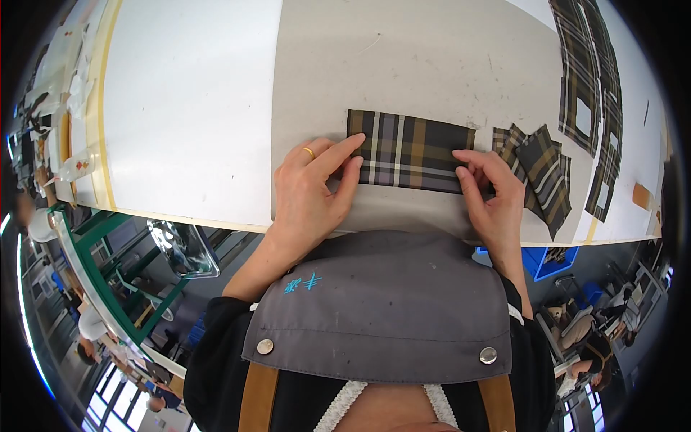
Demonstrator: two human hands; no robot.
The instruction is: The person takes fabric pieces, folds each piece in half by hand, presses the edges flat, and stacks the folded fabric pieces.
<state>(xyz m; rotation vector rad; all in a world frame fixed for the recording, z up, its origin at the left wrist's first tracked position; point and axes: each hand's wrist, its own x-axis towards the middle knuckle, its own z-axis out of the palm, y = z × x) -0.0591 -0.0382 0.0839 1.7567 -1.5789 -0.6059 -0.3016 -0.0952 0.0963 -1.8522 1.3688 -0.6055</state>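
A rectangular plaid fabric piece point(410, 153), dark with tan and white stripes, lies flat on the grey board point(324, 72). My left hand point(315, 183), with a ring on one finger, pinches or presses its left edge between thumb and index finger. At the right edge, my right hand point(493, 191) touches the fabric with its index fingertip and thumb. Just right of my right hand, several smaller plaid pieces point(545, 169) lie in an overlapping pile.
Long plaid strips point(576, 79) lie at the table's right side, near a small brown piece point(641, 196). A blue crate point(551, 263) stands below the front edge. Green metal framing point(108, 266) is at the lower left. Other people are in the background on both sides.
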